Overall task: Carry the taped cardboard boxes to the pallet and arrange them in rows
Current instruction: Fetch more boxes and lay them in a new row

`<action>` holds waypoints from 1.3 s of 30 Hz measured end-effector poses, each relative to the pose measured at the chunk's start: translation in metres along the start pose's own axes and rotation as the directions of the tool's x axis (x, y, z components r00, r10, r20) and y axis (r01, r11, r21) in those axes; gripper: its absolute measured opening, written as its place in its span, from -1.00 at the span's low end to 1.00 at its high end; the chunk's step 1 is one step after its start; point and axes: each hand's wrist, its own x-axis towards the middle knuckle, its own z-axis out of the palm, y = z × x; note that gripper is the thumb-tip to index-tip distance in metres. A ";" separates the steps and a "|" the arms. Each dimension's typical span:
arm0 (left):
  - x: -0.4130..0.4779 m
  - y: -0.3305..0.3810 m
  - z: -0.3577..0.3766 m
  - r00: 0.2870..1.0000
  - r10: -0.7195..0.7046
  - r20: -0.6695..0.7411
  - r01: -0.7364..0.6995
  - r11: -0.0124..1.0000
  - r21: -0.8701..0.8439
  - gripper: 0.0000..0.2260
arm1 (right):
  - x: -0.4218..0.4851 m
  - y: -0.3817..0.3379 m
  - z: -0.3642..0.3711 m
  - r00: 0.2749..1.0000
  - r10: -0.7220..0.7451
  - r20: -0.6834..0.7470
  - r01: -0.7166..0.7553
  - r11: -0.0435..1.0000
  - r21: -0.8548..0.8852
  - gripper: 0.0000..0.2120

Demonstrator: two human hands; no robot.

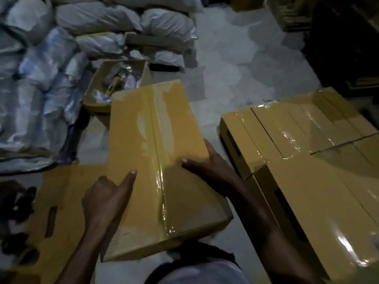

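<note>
Gripping the taped box (131,144) by both sides: left hand (104,199) curled round its left edge with thumb on top, right hand (211,167) wrapped round the right edge (shiny tape seam (159,160) between the two). Just right of the right hand, more taped boxes (307,140) packed flat in rows.

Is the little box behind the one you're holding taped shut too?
No: the open box behind the taped box has its top open, with things showing inside.
</note>
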 end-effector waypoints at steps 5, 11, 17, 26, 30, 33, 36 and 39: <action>0.121 0.050 -0.017 0.993 0.111 0.037 -0.110 0.994 -0.026 -0.32 | 0.087 -0.048 0.013 0.994 0.007 -0.106 -0.001 0.998 0.062 -0.09; 0.261 0.118 0.001 0.975 0.211 0.077 -0.203 0.975 -0.095 -0.36 | 0.195 -0.085 0.007 0.965 0.034 -0.258 0.002 0.990 0.139 -0.21; 0.416 0.201 0.032 0.903 0.383 0.193 -0.375 0.924 -0.079 -0.24 | 0.301 -0.136 -0.004 0.891 0.120 -0.437 -0.028 0.977 0.211 -0.22; 0.572 0.366 0.089 0.668 0.654 0.355 -0.707 0.707 0.028 -0.24 | 0.414 -0.180 -0.043 0.647 0.261 -0.716 -0.047 0.952 0.303 0.04; 0.619 0.443 0.139 0.548 0.744 0.382 -0.802 0.597 -0.012 -0.11 | 0.457 -0.194 -0.082 0.547 0.289 -0.786 0.013 0.936 0.353 -0.16; 0.635 0.509 0.175 0.482 0.785 0.388 -0.844 0.535 -0.034 -0.20 | 0.494 -0.193 -0.123 0.493 0.319 -0.809 0.045 0.920 0.390 -0.13; 0.641 0.577 0.206 0.409 0.800 0.440 -0.877 0.478 -0.053 -0.28 | 0.524 -0.193 -0.173 0.443 0.362 -0.820 0.097 0.890 0.446 -0.07; 0.648 0.646 0.239 0.343 0.798 0.496 -0.895 0.437 -0.084 -0.22 | 0.543 -0.202 -0.223 0.372 0.414 -0.831 0.141 0.859 0.492 -0.04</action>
